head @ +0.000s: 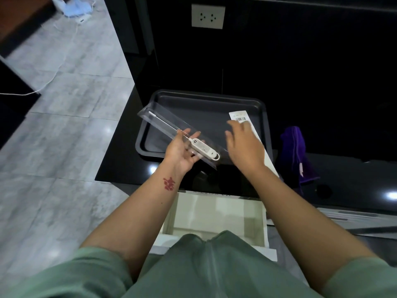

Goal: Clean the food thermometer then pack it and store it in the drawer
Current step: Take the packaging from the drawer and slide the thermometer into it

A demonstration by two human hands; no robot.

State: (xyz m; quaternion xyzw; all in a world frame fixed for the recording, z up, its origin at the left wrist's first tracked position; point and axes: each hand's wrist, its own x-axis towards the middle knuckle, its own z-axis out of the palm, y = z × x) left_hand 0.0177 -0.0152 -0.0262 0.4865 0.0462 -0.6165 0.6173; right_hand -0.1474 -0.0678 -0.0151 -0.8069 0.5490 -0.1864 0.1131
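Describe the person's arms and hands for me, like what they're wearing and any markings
Both hands, the left hand and the right hand, are bare, with no gloves, rings or watch visible. The forearms are uncovered below short sage-green sleeves. A red character-like marking sits on the inner left forearm near the wrist.

Grey marbled floor tiles [64,130] laid at left, glossy black countertop [343,175] lit by ceiling-light reflections, black wall panel [300,50] fitted with a white double socket [208,16], white cable [55,72] trailed across the floor, blue cloth [74,7] heaped far left.
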